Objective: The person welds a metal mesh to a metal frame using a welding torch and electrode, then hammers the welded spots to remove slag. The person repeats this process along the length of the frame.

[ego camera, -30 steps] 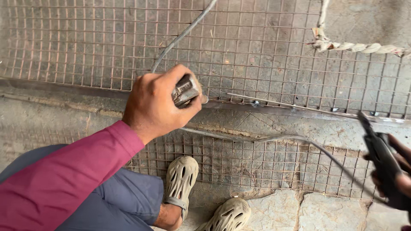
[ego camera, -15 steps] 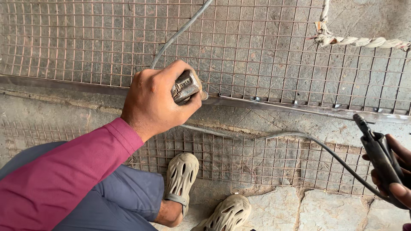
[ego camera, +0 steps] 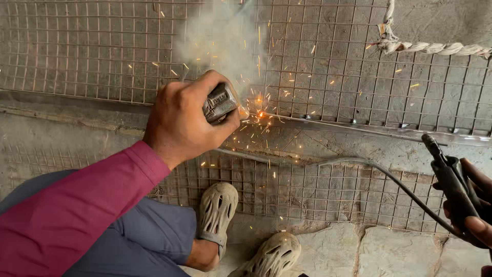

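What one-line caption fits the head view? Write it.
Left hand presses a welding tool to wire mesh; sparks fly.

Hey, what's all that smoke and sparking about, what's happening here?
A person is welding wire mesh to a metal bar. The left hand holds a welding holder at the bar, where sparks and smoke rise. The right hand grips a black clamp off to the side, with a cable across the mesh.

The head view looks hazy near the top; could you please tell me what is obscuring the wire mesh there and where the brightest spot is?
Head view: pale smoke veils the wire mesh above the left hand; the brightest spot is the orange glow beside the welding tool, sparks streaking outward; elsewhere the light is flat and even.
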